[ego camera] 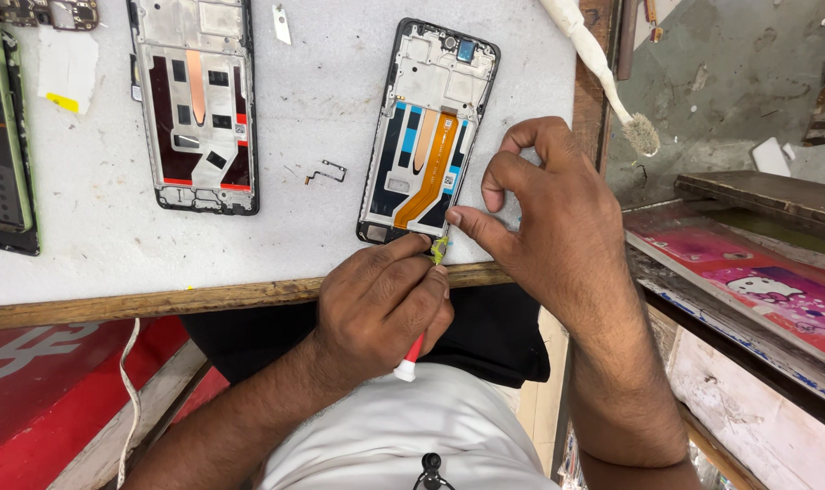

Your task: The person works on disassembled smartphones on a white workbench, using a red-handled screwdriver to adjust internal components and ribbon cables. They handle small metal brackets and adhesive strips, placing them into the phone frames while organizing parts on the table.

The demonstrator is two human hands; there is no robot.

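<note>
An opened phone frame (pixel 428 127) with an orange flex cable (pixel 430 168) lies on the white work mat (pixel 322 109). My left hand (pixel 385 304) is closed around a red-and-white-handled tool (pixel 410 360) whose tip meets the frame's lower edge. My right hand (pixel 548 204) pinches a small yellow-green part (pixel 439 248) at that same corner with thumb and forefinger.
A second opened phone frame (pixel 197 100) lies left of centre, and a third device (pixel 2 136) sits at the left edge. A small bent metal bracket (pixel 326 171) lies between the frames. A brush (pixel 603 68) rests at the mat's right edge, and the wooden table edge (pixel 158 299) runs along the front.
</note>
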